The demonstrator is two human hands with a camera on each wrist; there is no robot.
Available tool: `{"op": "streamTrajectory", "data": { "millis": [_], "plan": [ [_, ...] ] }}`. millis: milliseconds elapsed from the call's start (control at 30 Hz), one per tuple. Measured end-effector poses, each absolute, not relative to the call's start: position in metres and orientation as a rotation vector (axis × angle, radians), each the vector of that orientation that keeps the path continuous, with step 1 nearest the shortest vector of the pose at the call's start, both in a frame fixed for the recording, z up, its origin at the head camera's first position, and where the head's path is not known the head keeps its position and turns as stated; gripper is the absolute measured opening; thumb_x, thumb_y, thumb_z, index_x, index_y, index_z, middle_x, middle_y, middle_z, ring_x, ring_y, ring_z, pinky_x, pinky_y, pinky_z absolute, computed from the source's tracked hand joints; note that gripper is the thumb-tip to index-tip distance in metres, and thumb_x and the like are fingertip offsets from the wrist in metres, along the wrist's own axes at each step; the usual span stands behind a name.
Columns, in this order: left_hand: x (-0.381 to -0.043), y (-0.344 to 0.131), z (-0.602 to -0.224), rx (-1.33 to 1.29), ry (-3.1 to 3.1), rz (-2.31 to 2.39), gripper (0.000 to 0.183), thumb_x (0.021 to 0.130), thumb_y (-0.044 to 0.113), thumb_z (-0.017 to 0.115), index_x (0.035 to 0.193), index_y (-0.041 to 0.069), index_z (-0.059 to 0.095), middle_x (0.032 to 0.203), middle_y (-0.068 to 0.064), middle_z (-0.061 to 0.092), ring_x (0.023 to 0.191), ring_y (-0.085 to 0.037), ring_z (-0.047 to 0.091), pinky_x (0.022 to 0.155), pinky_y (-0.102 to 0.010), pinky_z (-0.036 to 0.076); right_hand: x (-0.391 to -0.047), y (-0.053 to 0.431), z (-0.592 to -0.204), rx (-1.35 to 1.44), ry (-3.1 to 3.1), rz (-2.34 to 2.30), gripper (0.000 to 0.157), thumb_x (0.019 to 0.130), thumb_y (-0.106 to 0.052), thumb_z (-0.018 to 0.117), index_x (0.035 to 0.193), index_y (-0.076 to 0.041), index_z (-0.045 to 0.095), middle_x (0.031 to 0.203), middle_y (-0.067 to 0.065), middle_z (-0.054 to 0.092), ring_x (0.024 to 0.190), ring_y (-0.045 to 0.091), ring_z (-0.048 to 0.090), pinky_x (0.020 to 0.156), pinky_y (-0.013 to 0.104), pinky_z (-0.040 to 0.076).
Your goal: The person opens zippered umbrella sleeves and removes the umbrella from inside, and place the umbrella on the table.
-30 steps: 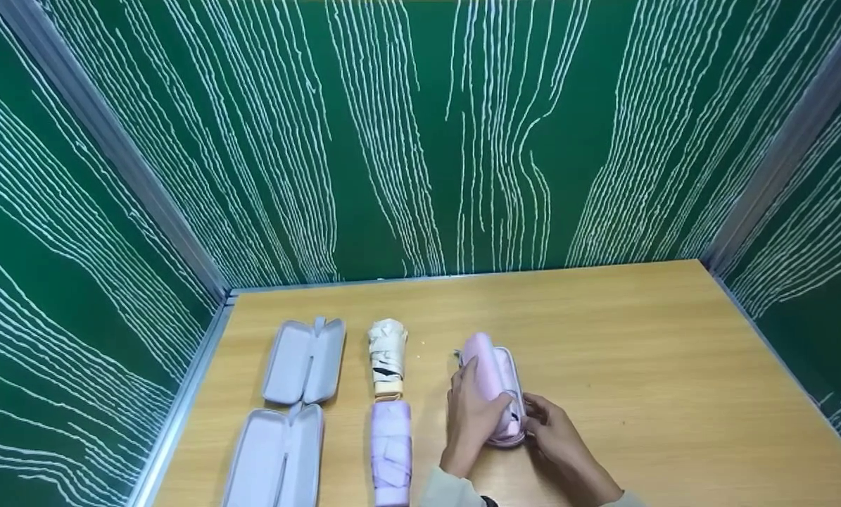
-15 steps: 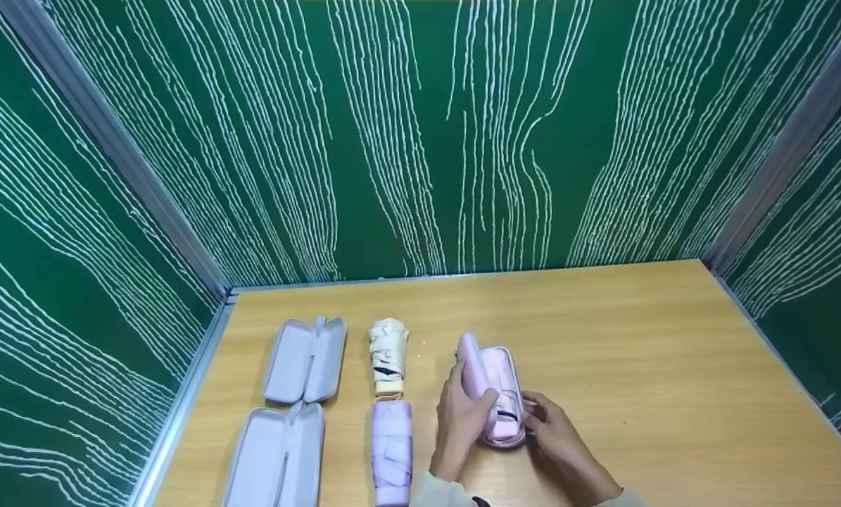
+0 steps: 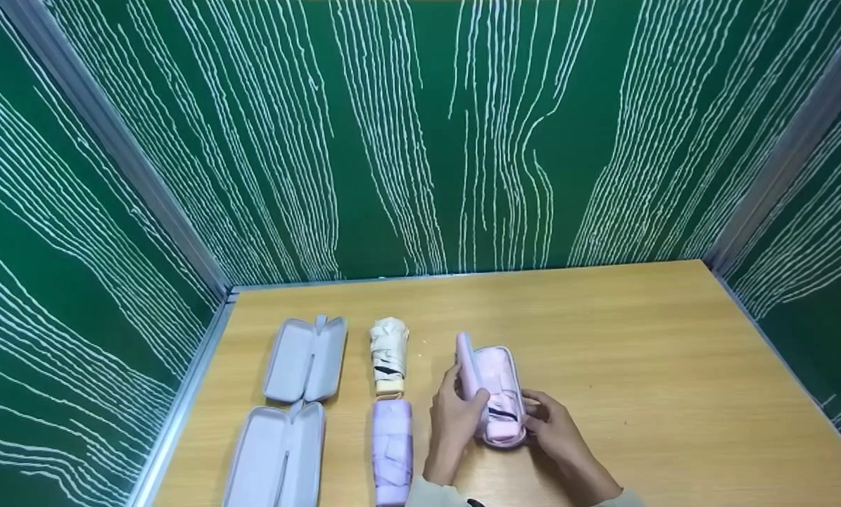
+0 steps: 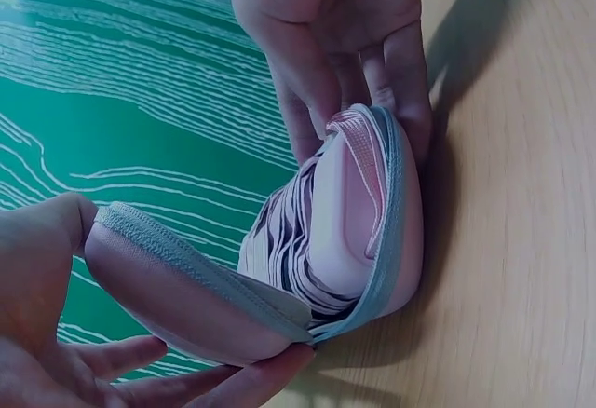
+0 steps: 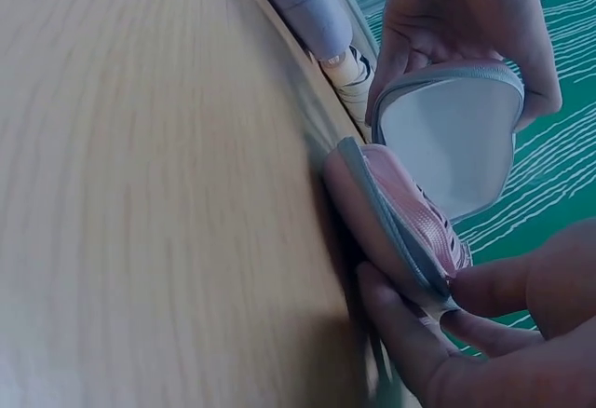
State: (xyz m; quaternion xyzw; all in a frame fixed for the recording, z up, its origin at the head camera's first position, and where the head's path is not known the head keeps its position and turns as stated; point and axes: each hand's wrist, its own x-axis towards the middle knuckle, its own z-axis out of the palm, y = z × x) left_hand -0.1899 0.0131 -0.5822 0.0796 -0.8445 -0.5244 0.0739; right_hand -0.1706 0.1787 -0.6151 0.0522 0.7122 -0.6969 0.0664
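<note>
A pink zip case (image 3: 469, 370) with a grey zipper edge stands part open on the table, its lid raised to the left. In its base lies a folded pink umbrella (image 3: 494, 373), whose smooth pink handle (image 4: 340, 222) faces the near end. My left hand (image 3: 454, 417) grips the lid, thumb over its edge and fingers behind. The lid's pale lining (image 5: 452, 147) shows in the right wrist view. On the case's right side, my right hand (image 3: 559, 431) pinches the base's rim between thumb and fingers.
Left of my hands, a cream folded umbrella (image 3: 389, 352) lies above a purple folded umbrella (image 3: 392, 451) in a line. Farther left are two open grey cases, the back one (image 3: 290, 359) and the front one (image 3: 258, 458). Green walls with white lines enclose the wooden table (image 3: 638, 338).
My left hand has swung the lid leftward and more upright, so more of the pink umbrella shows inside. My right hand has stayed at the rim.
</note>
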Motion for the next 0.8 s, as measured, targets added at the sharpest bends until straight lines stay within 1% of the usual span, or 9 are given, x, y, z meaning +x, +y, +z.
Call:
{"op": "streamTrajectory", "data": {
  "millis": [167,300,433,567,800],
  "plan": [
    [-0.189,0.01,-0.582,0.235,-2.49,-1.627,0.061,0.07,0.025,0.068,0.129,0.017,0.055,0.106,-0.001,0.067,0.094,-0.014,0.062,0.079,-0.04,0.05,-0.17,0.178,-0.616,0.169,2.164,-2.122,0.045,0.086,0.01,0.05,0.131,0.009,0.041,0.109,0.03,0.057,0.085,0.029,0.063,0.063,0.042,0.055],
    [-0.189,0.007,-0.583,0.235,-2.478,-1.648,0.06,0.07,0.024,0.069,0.128,0.015,0.056,0.107,-0.001,0.067,0.096,-0.013,0.062,0.081,-0.041,0.049,-0.17,0.178,-0.616,0.189,2.168,-2.141,0.045,0.086,0.011,0.049,0.13,0.009,0.042,0.111,0.031,0.057,0.085,0.03,0.063,0.064,0.041,0.055],
    [-0.188,0.006,-0.583,0.235,-2.478,-1.648,0.056,0.07,0.024,0.07,0.124,0.015,0.058,0.101,0.003,0.068,0.091,-0.011,0.063,0.08,-0.042,0.048,-0.171,0.18,-0.614,0.222,2.217,-2.133,0.043,0.085,0.012,0.049,0.128,0.008,0.046,0.109,0.03,0.059,0.086,0.03,0.063,0.065,0.04,0.055],
    [-0.189,0.006,-0.585,0.251,-2.462,-1.668,0.049,0.071,0.02,0.068,0.119,0.014,0.061,0.093,0.005,0.069,0.082,-0.008,0.063,0.077,-0.039,0.049,-0.173,0.186,-0.613,0.233,2.293,-2.096,0.041,0.084,0.014,0.049,0.125,0.008,0.049,0.106,0.028,0.06,0.09,0.031,0.062,0.066,0.037,0.055],
    [-0.187,0.005,-0.588,0.283,-2.456,-1.671,0.044,0.073,0.015,0.064,0.117,0.011,0.063,0.093,0.005,0.069,0.081,-0.007,0.063,0.079,-0.041,0.048,-0.175,0.193,-0.613,0.204,2.346,-2.076,0.04,0.084,0.015,0.049,0.124,0.01,0.049,0.105,0.029,0.06,0.093,0.033,0.061,0.068,0.035,0.054]
  ]
}}
